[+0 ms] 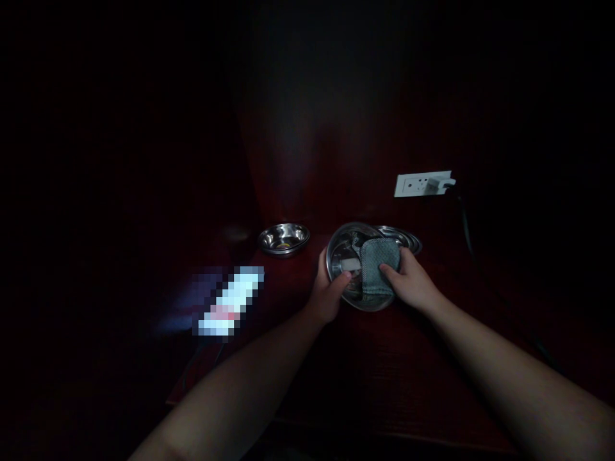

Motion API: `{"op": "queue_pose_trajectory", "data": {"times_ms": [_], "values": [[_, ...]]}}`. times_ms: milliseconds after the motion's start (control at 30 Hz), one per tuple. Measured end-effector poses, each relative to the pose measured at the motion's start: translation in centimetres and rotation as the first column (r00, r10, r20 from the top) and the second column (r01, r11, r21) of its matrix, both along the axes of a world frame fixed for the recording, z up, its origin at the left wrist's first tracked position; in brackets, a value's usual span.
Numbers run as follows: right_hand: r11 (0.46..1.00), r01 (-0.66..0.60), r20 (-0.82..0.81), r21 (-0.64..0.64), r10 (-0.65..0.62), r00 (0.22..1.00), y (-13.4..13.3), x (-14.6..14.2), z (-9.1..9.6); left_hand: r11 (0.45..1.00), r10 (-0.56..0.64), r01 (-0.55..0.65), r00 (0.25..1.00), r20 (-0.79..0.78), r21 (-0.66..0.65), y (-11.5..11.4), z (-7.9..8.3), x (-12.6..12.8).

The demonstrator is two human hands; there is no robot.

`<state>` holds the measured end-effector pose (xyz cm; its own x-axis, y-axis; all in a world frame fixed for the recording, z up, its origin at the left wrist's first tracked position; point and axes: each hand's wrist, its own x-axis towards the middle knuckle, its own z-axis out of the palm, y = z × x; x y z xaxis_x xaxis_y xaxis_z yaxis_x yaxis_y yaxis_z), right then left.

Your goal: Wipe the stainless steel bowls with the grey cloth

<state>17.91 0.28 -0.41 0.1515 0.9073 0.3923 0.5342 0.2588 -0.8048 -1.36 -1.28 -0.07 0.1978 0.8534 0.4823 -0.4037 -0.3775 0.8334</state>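
We see a stainless-steel bowl [337,285] between the person's two hands, near the middle of the view, tilted so that its mouth faces us; whether its base touches the surface [365,365] we cannot tell. The left hand [329,292] grips the left rim, thumb inside and fingers behind the wall, probably to steady the tilt. A grey-green cloth [377,262] lies across the right part of the mouth, pinched by the right hand [413,280], thumb on its near face; we judge that the tilt leaves the interior open to the cloth. Whether the right fingers also bear on the bowl is hidden. A pale patch [350,264] inside may be a label or reflection. Just behind, partly covered, lie shallow metal dishes [412,241]; left of the bowl, apart from it, sit small metal bowls [269,239], apparently nested, perhaps to save room. Nearer us at left glows a pixelated bright rectangle [233,299]. On the wall [312,153], a socket plate [408,186] carries a plug [441,184] with a dark cord [464,224].
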Motion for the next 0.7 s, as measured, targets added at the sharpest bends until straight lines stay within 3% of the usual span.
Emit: {"op": "queue_pose_trajectory", "data": {"times_ms": [300, 700], "values": [[0.999, 0.048, 0.061, -0.005, -0.047, 0.997, -0.45, -0.13, 0.74, 0.997, -0.069, 0.069, 0.998, -0.001, 0.03, -0.19, 0.3, 0.17], [0.996, 0.073, 0.111, 0.042, -0.078, 0.991, -0.08, 0.38, 0.1, 0.984, -0.098, 0.108, 0.993, -0.071, 0.144, -0.1, 0.07, 0.23]]}}
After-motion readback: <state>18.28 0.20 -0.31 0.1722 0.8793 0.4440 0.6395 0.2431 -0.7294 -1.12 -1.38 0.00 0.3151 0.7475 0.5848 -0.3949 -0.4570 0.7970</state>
